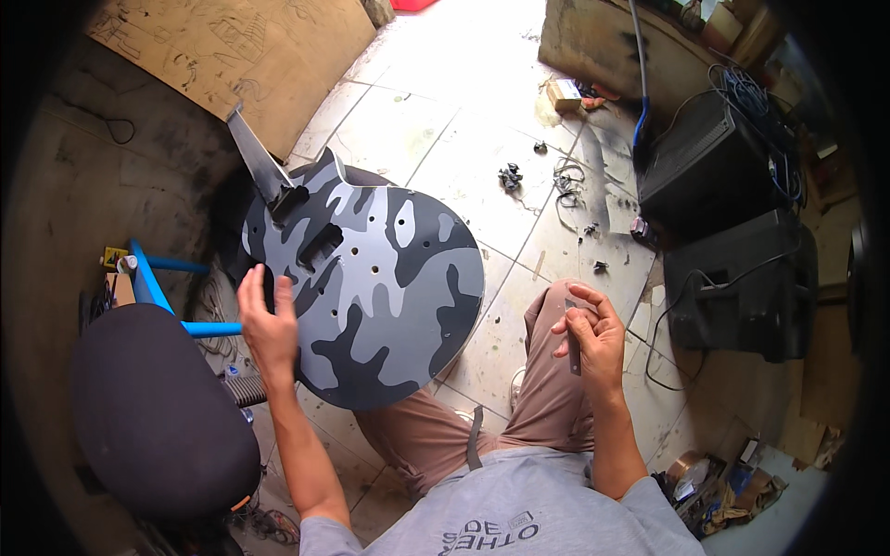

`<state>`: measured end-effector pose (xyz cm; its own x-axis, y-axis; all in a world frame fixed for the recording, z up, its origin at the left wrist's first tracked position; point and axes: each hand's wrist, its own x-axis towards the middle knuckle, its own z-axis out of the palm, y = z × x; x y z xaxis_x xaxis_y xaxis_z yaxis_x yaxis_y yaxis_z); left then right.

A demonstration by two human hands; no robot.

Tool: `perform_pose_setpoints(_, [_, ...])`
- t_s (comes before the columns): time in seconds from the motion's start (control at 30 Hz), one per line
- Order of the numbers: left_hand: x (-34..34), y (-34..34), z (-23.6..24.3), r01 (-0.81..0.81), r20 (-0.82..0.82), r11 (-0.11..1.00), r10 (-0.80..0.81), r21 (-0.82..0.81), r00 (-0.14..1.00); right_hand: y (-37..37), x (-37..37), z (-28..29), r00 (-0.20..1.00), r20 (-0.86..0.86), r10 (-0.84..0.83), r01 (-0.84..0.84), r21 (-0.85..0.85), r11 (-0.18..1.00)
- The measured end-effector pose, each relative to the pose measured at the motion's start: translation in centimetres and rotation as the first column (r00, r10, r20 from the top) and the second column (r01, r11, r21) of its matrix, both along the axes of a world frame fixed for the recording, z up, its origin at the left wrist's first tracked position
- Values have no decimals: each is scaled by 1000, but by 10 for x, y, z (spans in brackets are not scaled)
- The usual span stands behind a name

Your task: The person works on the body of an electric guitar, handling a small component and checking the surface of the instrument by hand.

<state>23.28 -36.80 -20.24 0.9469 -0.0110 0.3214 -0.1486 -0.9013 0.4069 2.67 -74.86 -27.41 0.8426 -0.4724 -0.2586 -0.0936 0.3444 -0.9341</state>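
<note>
A guitar body (417,315) painted in grey camouflage rests over my left leg, with several holes and a dark cavity (323,246). A long flat silver piece (250,148) sticks up from its neck end. My left hand (271,315) is at the body's lower left edge, thumb and fingers apart and slightly bent; whether it touches the body is unclear. My right hand (593,334) is over my right knee, off the body, with thumb and fingers closed on a thin dark flat strip (575,360).
A black padded seat (162,408) and blue tubular frame (148,283) stand left. Black speaker-like boxes (737,287) with cables are right. Small dark parts (510,178) and a small box (563,94) lie on the tiled floor. A drawn-on board (176,46) leans at upper left.
</note>
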Motion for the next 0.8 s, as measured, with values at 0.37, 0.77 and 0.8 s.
perform_pose_setpoints(0.37, [-123, -219, -10, 826, -262, 559, -809, -67, 526, -11, -6, 17, 990, 90, -112, 111, 22, 994])
perform_pose_setpoints(0.77, [-94, -157, 25, 676, -66, 595, -769, -435, 635, -40, -28, 16, 966, 140, -219, 216, 42, 976])
perform_pose_setpoints(0.8, [-92, -152, 27, 591, -137, 652, -719, -475, 682, -39, -28, 18, 967, 141, -211, 207, 37, 978])
